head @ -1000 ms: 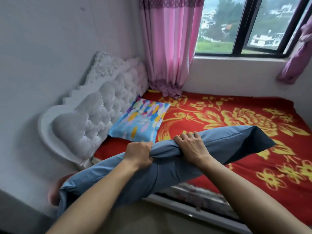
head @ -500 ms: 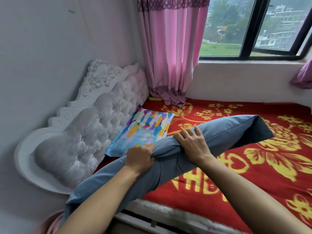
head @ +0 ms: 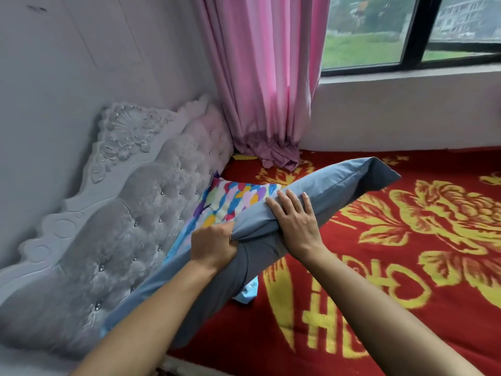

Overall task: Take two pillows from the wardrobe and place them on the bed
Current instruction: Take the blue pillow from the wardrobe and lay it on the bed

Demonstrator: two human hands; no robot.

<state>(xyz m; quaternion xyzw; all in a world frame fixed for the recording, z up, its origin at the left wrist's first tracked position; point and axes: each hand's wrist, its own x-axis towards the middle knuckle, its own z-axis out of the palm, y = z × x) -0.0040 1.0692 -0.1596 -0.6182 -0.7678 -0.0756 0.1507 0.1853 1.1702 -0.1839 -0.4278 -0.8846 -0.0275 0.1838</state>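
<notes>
A long blue-grey pillow [head: 336, 185] hangs slanted over the head end of the bed [head: 406, 267], which is covered by a red blanket with yellow flowers. My left hand [head: 214, 245] is clenched on a bunch of its cloth near the middle. My right hand [head: 295, 221] lies over the top of the blue pillow with fingers spread, pressing and holding it. A multicoloured pillow [head: 238, 196] lies flat on the bed beside the headboard, partly hidden under the blue pillow.
A tufted grey headboard [head: 130, 221] with a carved white frame stands along the left wall. A pink curtain [head: 265, 85] hangs in the corner with its hem bunched on the bed. A window and ledge [head: 406, 77] run along the far side.
I have moved closer over the bed. The blue pillow has travelled forward and left, and it now overlaps the multicoloured pillow. My right hand's fingers have flattened on top.
</notes>
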